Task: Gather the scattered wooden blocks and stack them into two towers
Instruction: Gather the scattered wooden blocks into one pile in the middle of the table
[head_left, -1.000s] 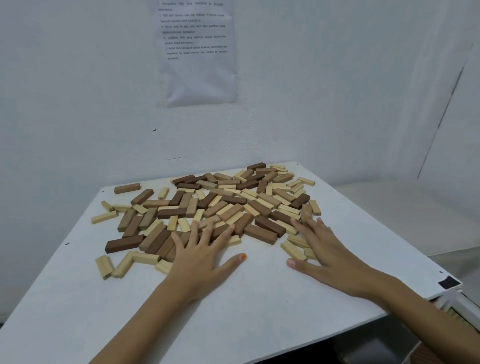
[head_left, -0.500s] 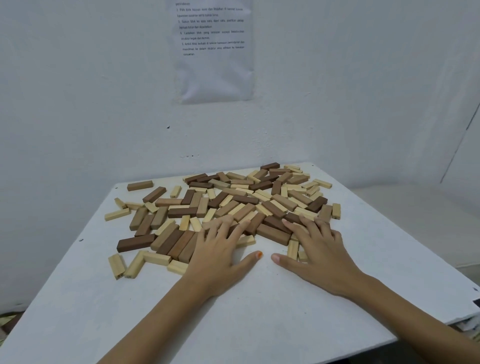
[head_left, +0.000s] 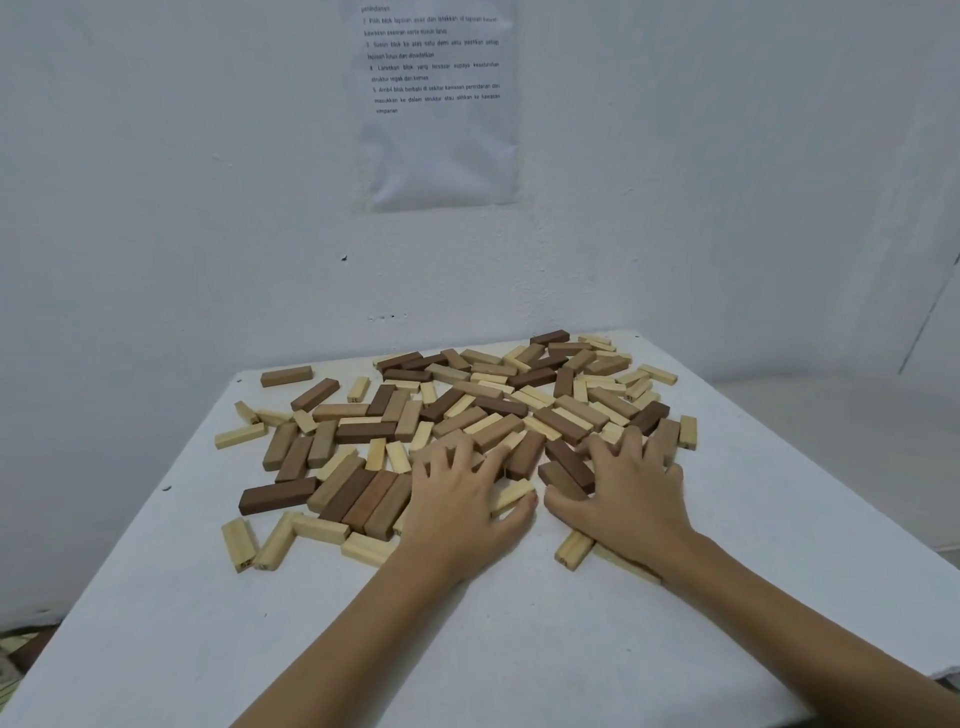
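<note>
Across the matte white table (head_left: 519, 649), my left hand (head_left: 460, 501) and right hand (head_left: 636, 501) lie mid-frame, each grip released, fingers splayed on smooth rectangular wooden blocks (head_left: 467, 413), pale and dark, hiding several. Beyond, a printed sheet (head_left: 441, 150) is cut off at top.

We look from head height, forward and down along both forearms; the left hand (head_left: 462, 499) and right hand (head_left: 631, 491) lie near us, mid-frame; blocks (head_left: 467, 410) spread beyond the fingertips, the wall (head_left: 156, 208) behind them; the table (head_left: 519, 649) leaves the frame below the wrists.
</note>
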